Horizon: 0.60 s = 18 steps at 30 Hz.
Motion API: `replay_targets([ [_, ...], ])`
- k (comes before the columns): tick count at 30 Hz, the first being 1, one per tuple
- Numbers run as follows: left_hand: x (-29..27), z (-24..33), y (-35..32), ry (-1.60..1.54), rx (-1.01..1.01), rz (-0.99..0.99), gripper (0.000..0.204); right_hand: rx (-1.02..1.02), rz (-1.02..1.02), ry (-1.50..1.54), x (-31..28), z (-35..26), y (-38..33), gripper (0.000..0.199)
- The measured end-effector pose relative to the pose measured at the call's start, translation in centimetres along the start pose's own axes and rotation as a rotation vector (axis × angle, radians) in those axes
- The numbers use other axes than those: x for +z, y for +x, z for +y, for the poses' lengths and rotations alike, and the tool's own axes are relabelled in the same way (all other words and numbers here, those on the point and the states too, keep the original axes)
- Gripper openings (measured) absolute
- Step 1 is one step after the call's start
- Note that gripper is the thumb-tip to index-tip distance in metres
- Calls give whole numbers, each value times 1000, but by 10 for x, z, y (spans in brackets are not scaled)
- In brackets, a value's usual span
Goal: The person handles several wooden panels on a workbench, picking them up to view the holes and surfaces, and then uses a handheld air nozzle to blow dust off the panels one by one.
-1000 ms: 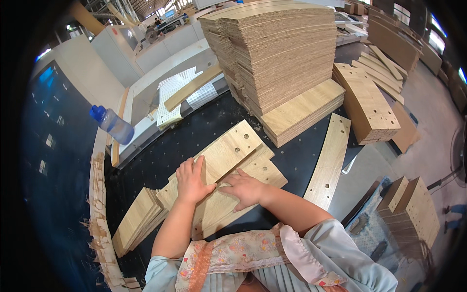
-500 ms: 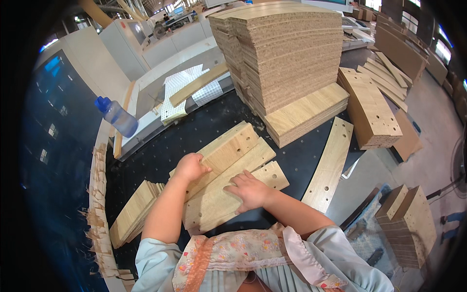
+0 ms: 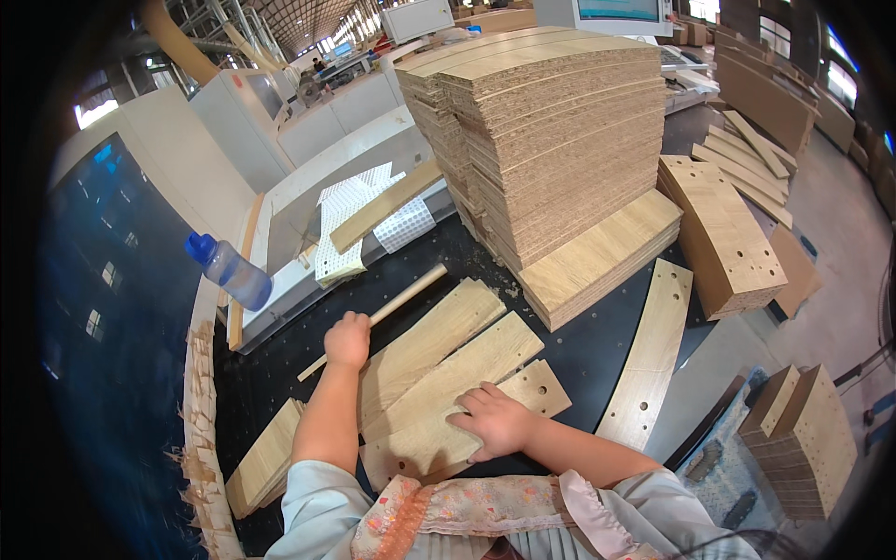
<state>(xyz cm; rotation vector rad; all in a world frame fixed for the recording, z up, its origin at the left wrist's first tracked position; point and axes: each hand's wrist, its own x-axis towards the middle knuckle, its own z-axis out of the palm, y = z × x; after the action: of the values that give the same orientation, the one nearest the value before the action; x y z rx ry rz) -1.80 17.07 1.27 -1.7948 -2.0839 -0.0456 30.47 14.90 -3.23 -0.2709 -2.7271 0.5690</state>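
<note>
My left hand (image 3: 347,341) is closed on a narrow wooden board (image 3: 411,292), tipped up so mainly its thin edge shows. Just to the right of it, two light wood-grain boards, a left one (image 3: 432,341) and a middle one (image 3: 467,362), lie side by side at a slant on the black table. My right hand (image 3: 495,422), fingers spread, rests on a board with drilled holes (image 3: 539,385) nearest my body. The hand and forearm cover part of that board.
A tall stack of particleboard strips (image 3: 579,140) stands at the back of the black table (image 3: 579,345). One drilled board (image 3: 649,350) lies at right, beside a drilled pile (image 3: 723,243). A smaller board stack (image 3: 266,457) is at left. A blue-capped bottle (image 3: 233,271) stands on the ledge.
My left hand has shifted left with a drilled board, turning it from lying flat up onto its edge and apart from the others. My right hand stays on its board.
</note>
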Motion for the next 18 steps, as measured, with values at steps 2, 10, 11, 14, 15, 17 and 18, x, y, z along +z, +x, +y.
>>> replay_targets([
  [2, 2, -1, 5, 31, -55, 67, 5, 12, 9, 0, -4, 0, -1, 71],
  [10, 10, -9, 7, 51, -57, 9, 4, -1, 61, 14, -4, 1, 0, 69],
  [11, 10, -10, 6, 43, -66, -9, 3, -9, 76, 15, -3, 1, -1, 70],
  [14, -6, -15, 4, 4, -72, 9, 4, -14, 71, 22, 3, -2, -1, 72],
  [15, -16, -14, 8, -22, -78, 91, 7, -3, 33, 24, 0, -1, 0, 74],
  [17, -42, -14, 15, -212, -13, 140, 13, 20, -17, 37, -3, -1, 1, 77],
  [18, -62, -8, 20, -302, -27, 66, 15, 37, -12, 20, -4, -1, 0, 78],
])
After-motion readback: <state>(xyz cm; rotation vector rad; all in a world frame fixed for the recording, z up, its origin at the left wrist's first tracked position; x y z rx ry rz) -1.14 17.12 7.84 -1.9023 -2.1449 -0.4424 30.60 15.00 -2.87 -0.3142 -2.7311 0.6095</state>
